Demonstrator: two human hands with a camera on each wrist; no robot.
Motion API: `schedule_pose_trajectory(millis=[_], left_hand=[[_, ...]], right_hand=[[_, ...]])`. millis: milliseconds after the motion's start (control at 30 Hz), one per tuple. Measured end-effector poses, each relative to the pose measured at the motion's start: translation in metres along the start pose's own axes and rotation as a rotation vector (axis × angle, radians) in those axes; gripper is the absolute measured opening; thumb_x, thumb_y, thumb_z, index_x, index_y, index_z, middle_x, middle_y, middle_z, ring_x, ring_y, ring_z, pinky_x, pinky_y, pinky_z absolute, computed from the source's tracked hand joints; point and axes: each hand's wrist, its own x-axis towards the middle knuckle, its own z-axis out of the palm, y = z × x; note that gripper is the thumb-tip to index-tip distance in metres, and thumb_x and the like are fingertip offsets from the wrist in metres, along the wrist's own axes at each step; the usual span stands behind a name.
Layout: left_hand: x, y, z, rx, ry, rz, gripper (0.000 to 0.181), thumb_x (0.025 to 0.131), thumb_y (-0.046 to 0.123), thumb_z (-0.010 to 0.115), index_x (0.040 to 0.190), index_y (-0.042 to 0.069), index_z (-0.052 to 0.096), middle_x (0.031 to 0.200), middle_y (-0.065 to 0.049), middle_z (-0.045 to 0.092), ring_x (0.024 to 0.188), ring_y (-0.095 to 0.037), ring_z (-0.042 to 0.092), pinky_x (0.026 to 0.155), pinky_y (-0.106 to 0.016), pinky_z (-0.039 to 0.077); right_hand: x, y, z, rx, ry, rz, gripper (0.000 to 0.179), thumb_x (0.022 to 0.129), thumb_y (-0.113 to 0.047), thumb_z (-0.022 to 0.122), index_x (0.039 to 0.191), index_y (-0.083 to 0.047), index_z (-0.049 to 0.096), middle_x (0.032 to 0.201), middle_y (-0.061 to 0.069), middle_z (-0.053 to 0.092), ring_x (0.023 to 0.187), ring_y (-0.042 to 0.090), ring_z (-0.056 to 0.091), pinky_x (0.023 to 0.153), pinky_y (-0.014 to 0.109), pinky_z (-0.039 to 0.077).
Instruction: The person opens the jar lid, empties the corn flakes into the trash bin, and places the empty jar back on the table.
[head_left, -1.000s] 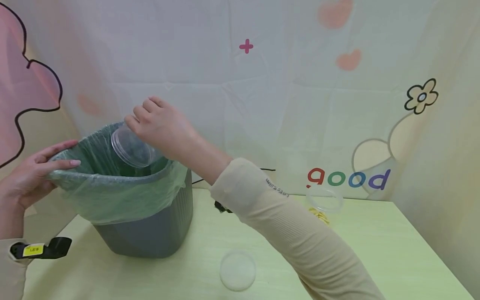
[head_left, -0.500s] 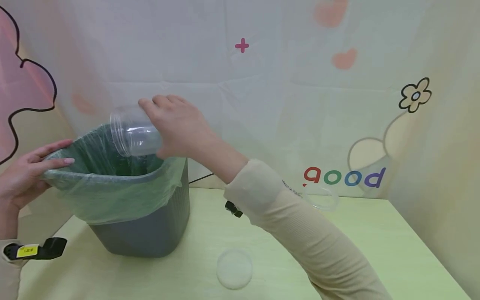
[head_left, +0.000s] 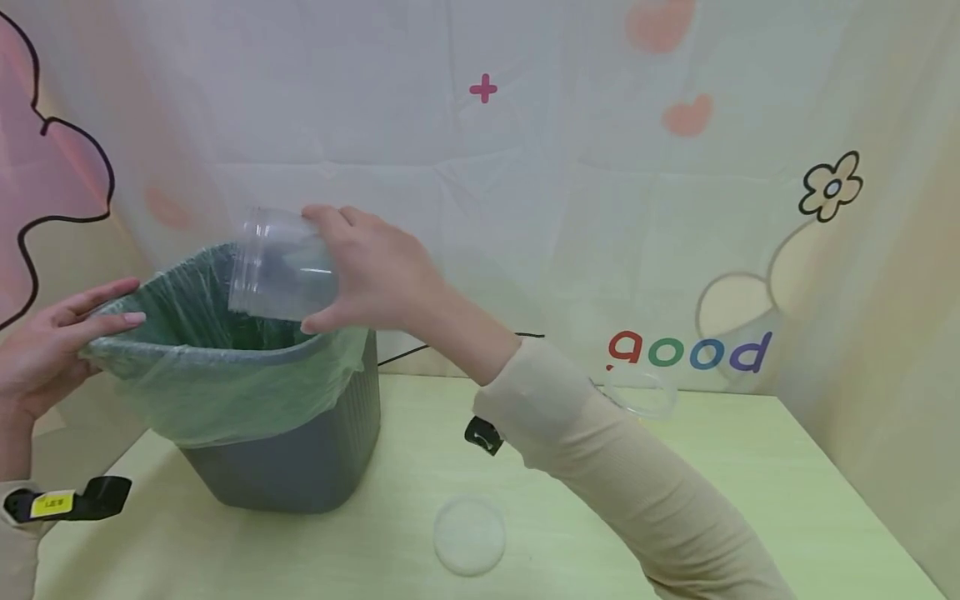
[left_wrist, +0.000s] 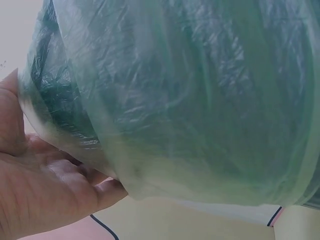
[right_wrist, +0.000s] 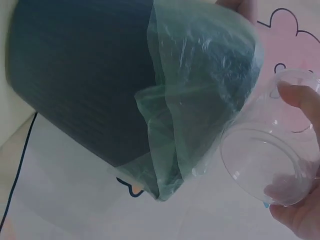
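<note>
Here, cloth (head_left: 562, 208) hung past the desk's (head_left: 795, 500) back edge. The left hand (head_left: 52, 354) pinched a bag (head_left: 240, 400); the right hand (head_left: 378, 275) wrapped round a jar (head_left: 285, 262). Only the head view showed a disc (head_left: 469, 537).

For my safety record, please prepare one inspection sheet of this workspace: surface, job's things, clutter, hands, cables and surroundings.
Surface: pale green table, partly hidden by the right sleeve.
Job's things: clear jar held sideways, mouth end above the opening of the grey bin; green liner folded over the rim.
Clutter: clear disc in front; round clear object at back, partly hidden.
Hands: left hand holds the lined rim; right hand grips the jar.
Cables: nothing seen.
Surroundings: pale printed backdrop.
</note>
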Motion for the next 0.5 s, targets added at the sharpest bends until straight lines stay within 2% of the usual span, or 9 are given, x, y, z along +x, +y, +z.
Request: schedule_pose_trajectory(millis=[133,233,333,500], left_hand=[[-0.002,0.002,0.004,-0.02,-0.004,0.016,0.052,0.095,0.014,0.047,0.142,0.029,0.029,0.14,0.011,0.024,0.09,0.001,0.044,0.065,-0.014,0.035],[-0.004,0.007,0.007,-0.017,-0.002,0.009,0.052,0.095,0.014,0.047,0.141,0.029,0.029,0.141,0.009,0.021,0.09,0.002,0.043,0.065,-0.012,0.036],[-0.006,0.009,0.009,-0.038,0.014,0.009,0.049,0.095,0.014,0.048,0.139,0.029,0.032,0.14,0.007,0.021,0.087,0.001,0.044,0.064,-0.012,0.039],[-0.007,0.007,0.007,-0.144,0.024,0.021,0.044,0.093,0.01,0.05,0.133,0.028,0.042,0.134,0.003,0.026,0.08,-0.003,0.047,0.063,-0.016,0.042]], right_hand=[[-0.013,0.005,0.001,0.184,0.048,-0.001,0.099,0.063,-0.049,0.077,0.141,-0.014,0.027,0.138,-0.004,0.039,0.121,0.009,0.041,0.095,0.024,0.037],[-0.023,0.01,0.004,0.341,0.108,0.004,0.097,0.061,-0.044,0.081,0.139,-0.013,0.032,0.135,-0.004,0.042,0.119,0.008,0.042,0.096,0.021,0.034],[-0.033,0.013,0.006,0.488,0.158,0.032,0.096,0.058,-0.039,0.084,0.137,-0.014,0.036,0.129,-0.005,0.047,0.111,0.007,0.046,0.09,0.02,0.039],[-0.054,0.019,0.01,0.678,0.2,0.123,0.092,0.056,-0.032,0.086,0.133,-0.017,0.038,0.12,-0.005,0.052,0.101,0.009,0.05,0.078,0.023,0.046]])
